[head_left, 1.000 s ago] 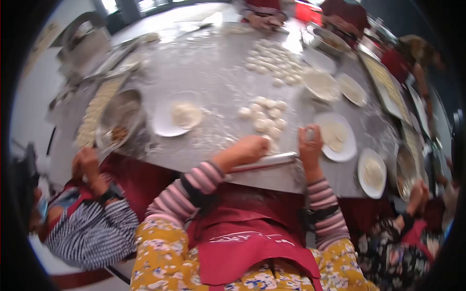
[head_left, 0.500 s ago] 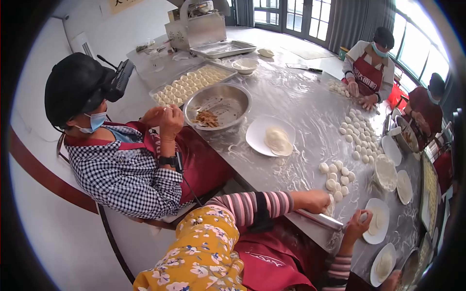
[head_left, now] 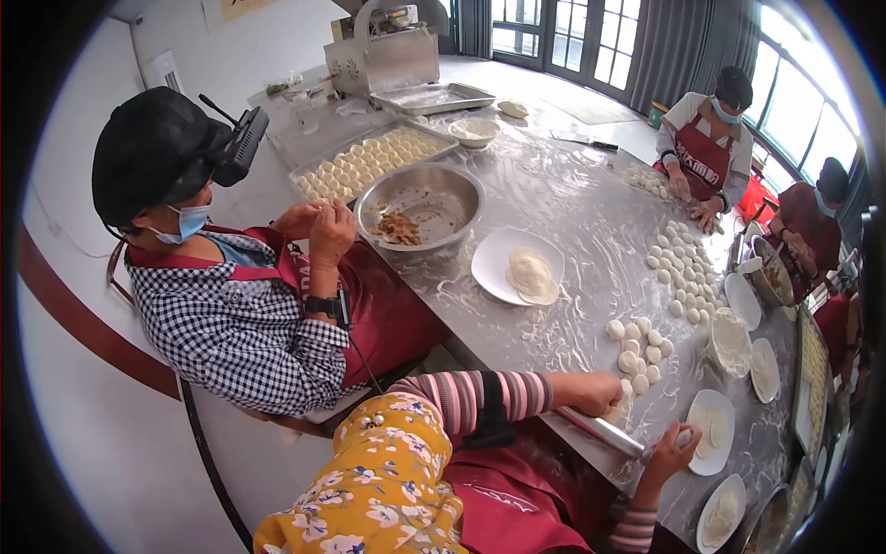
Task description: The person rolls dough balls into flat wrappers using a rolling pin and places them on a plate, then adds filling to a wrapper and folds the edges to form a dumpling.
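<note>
My left hand (head_left: pixel 595 392) is closed at the table's near edge, with a piece of white dough wrapper (head_left: pixel 625 403) showing at its fingertips. A shiny metal rolling pin (head_left: pixel 604 432) lies slanted in front of it, close to the edge. My right hand (head_left: pixel 669 454) is curled into a fist at the pin's right end, and a pale handle tip shows between its fingers. Just beyond my left hand sits a cluster of small round dough pieces (head_left: pixel 631 346). Beside my right hand stands a white plate (head_left: pixel 729 415) with flat dough wrappers (head_left: pixel 709 432).
To the left a co-worker (head_left: pixel 231 314) pinches something small beside a steel bowl (head_left: pixel 461 208) of brown filling. A tray of dumplings (head_left: pixel 369 162) lies behind. Another white plate (head_left: pixel 489 268) holds stacked wrappers (head_left: pixel 533 275). A co-worker (head_left: pixel 706 152) handles dough pieces across the table.
My right hand has moved down toward me with its end of the rolling pin. My left hand stays by the dough wrapper, shifted slightly. The view has tilted a little.
</note>
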`<state>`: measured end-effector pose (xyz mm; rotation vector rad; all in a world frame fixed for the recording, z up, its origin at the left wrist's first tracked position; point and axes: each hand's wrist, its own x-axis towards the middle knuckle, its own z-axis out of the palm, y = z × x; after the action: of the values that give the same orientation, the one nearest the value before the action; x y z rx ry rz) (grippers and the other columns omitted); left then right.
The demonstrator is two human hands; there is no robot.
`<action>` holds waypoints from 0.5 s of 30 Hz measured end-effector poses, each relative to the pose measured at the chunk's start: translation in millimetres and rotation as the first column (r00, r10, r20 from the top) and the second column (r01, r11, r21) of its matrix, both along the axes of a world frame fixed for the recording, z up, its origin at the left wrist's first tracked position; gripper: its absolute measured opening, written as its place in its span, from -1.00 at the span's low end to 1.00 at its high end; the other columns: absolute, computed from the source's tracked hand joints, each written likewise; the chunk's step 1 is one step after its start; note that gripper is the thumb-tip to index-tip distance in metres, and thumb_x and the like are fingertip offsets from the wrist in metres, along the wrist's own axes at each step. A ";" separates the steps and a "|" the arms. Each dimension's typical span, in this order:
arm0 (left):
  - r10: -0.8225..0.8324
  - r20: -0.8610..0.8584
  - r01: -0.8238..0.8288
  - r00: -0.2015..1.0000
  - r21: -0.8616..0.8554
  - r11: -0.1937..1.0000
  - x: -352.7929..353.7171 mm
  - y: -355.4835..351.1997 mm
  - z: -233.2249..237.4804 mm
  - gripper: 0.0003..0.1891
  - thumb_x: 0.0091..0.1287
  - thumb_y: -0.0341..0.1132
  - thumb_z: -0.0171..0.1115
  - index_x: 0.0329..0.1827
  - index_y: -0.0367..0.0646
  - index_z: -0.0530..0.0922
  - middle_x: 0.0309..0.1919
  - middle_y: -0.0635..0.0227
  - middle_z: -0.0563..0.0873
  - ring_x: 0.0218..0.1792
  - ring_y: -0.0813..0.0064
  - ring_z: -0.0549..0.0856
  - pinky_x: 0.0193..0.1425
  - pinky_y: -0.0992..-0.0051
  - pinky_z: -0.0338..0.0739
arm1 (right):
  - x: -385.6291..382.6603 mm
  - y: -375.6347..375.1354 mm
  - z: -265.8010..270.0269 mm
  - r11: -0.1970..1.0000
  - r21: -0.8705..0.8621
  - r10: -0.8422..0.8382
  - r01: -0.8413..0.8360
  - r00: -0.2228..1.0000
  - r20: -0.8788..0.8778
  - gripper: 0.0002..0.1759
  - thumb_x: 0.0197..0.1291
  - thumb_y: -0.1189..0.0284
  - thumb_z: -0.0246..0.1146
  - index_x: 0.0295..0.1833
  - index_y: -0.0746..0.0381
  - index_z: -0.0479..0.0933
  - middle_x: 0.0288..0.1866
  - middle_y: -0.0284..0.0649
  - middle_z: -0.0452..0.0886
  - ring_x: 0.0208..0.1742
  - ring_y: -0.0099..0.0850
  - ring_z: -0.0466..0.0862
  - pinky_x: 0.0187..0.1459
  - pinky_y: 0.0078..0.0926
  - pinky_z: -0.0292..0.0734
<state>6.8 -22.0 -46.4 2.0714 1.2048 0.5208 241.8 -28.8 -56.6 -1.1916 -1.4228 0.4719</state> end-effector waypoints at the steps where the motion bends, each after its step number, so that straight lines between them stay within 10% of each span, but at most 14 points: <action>1: -0.001 -0.002 0.001 1.000 0.002 1.000 3.3 -1.0 3.9 -0.89 0.04 -0.31 0.26 -0.48 -0.16 0.62 -0.45 0.03 0.66 -0.38 0.00 0.64 -0.32 0.17 0.47 | -4.4 10.9 2.2 0.997 0.078 -0.011 0.003 0.994 0.105 -0.89 0.23 0.61 0.15 -0.23 0.29 0.32 -0.43 -0.30 0.37 -0.54 -0.54 0.35 -0.47 -0.57 0.33; 15: -0.024 -0.025 0.025 0.999 0.046 0.999 -3.4 2.9 -7.2 -0.86 0.06 -0.32 0.19 -0.48 -0.22 0.58 -0.46 -0.01 0.63 -0.36 -0.06 0.63 -0.29 0.13 0.47 | -9.4 -36.4 21.4 0.998 -0.069 -0.003 -0.003 0.995 -0.097 -0.88 0.23 0.58 0.16 -0.27 0.26 0.32 -0.44 -0.31 0.36 -0.67 -0.59 0.32 -0.65 -0.55 0.28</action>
<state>3.4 -19.0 -53.6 2.1344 1.1900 0.5181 232.4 -65.2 -35.1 -1.2077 -1.3328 0.5748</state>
